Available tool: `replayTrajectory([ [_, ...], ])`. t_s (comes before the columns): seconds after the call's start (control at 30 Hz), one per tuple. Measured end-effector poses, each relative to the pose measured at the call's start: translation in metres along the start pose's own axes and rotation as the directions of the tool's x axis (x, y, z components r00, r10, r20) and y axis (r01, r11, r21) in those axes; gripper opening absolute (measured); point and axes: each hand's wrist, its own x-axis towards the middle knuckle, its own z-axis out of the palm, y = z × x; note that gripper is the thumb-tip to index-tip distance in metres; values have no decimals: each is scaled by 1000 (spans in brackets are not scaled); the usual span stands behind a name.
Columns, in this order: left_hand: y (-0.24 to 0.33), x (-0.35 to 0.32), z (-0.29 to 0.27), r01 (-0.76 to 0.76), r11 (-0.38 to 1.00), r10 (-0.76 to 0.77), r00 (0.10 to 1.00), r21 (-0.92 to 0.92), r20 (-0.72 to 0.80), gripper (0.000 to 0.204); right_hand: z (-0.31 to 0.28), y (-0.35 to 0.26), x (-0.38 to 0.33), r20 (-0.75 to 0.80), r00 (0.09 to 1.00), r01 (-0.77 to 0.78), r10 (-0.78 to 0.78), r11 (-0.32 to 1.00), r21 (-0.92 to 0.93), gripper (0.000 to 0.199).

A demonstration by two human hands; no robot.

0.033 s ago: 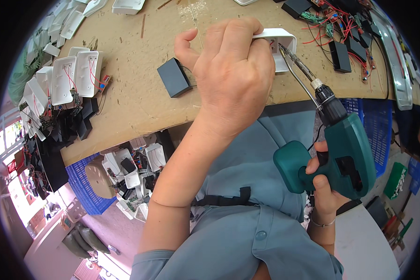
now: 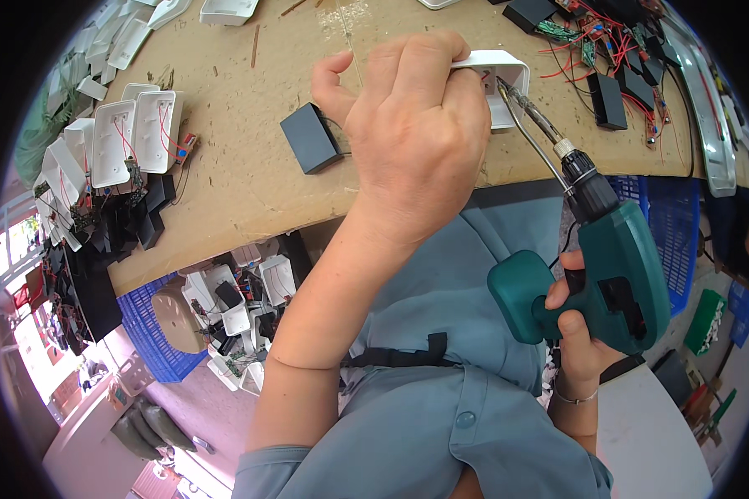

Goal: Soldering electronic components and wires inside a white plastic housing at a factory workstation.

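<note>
My left hand (image 2: pixel 420 125) is closed on a white plastic housing (image 2: pixel 508 68) at the table's near edge, its back toward me and covering much of the housing. My right hand (image 2: pixel 582 333) grips a green pistol-shaped soldering gun (image 2: pixel 628 266), fingers wrapped round the handle. The gun's hot tip and the thin metal feed tube beside it reach into the housing's open side, by a small metal contact with a bit of red wire. Whether the tip touches the contact, I cannot tell. Just left of my left hand lies a black box (image 2: pixel 310 139) with a thin dark wire.
White housings (image 2: pixel 156 133) with red wires and small circuit boards stand at the left. Black boxes (image 2: pixel 607 101), boards and red wires are heaped at the far right. Below the table are blue crates (image 2: pixel 162 333), one near more housings. White shells (image 2: pixel 129 43) pile up at the far left.
</note>
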Motion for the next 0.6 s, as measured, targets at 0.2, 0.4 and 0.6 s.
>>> replayTrajectory([
  [0.2,0,0,0,5,1000,-5,1000,-2,7,10,-1,3,5,20,1000,14,-14,1000,-17,54],
  [0.4,1,0,0,11,1000,-11,1000,-1,8,10,-1,2,7,14,1000,15,-15,1000,-15,53],
  [0.6,1,-1,2,24,1000,-24,1000,-8,7,9,-1,1,9,11,1000,-12,12,1000,-27,52],
])
